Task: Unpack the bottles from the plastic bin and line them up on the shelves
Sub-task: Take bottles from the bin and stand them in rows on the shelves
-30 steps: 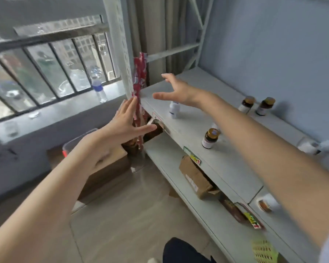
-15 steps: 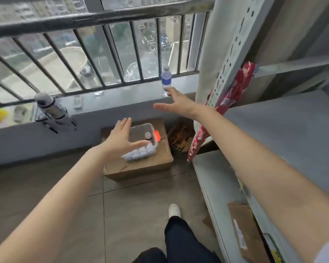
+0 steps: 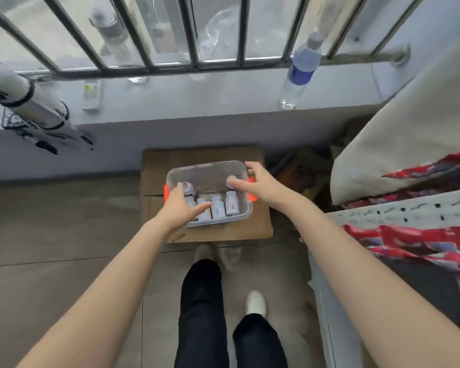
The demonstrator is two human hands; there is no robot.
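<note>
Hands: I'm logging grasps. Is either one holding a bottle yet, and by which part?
Nothing held yet. The left hand reaches straight-fingered over the bottles in the bin; the right hand is spread open by its right rim.

Both bare arms reach forward and down, nearly straight, the left arm (image 3: pixel 104 282) from the lower left and the right arm (image 3: pixel 356 261) from the lower right, drawing closer toward the hands. The left hand (image 3: pixel 179 208) is palm down, fingers straight and together, thumb spread toward the right. The right hand (image 3: pixel 258 185), a little farther out, is also palm down, fingers loosely bent, thumb pointing left, gripping nothing.
</note>
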